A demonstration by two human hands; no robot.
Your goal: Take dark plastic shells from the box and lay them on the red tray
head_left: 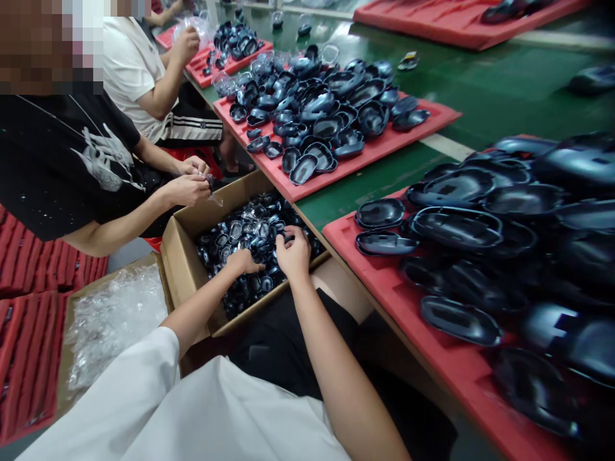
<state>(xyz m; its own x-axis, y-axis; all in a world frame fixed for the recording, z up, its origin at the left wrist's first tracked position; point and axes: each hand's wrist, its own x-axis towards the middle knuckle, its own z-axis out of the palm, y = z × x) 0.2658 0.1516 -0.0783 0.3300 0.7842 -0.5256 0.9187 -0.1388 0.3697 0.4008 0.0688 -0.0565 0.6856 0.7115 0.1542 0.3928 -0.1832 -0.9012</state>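
Observation:
Before me stands a cardboard box filled with small dark glossy plastic shells, some with clear plastic among them. My right hand is over the box's right part, its thumb and fingers closed on a small dark plastic shell. Low over the heap on the left is my left hand, palm down, its thumb stretched out toward the right. Its other fingers are partly hidden; I see nothing held in it.
To the right, larger dark shells lie piled on a red tray. Another red tray farther along the green table bears more shells. A box of clear plastic stands at left. A co-worker's hands work beside the box.

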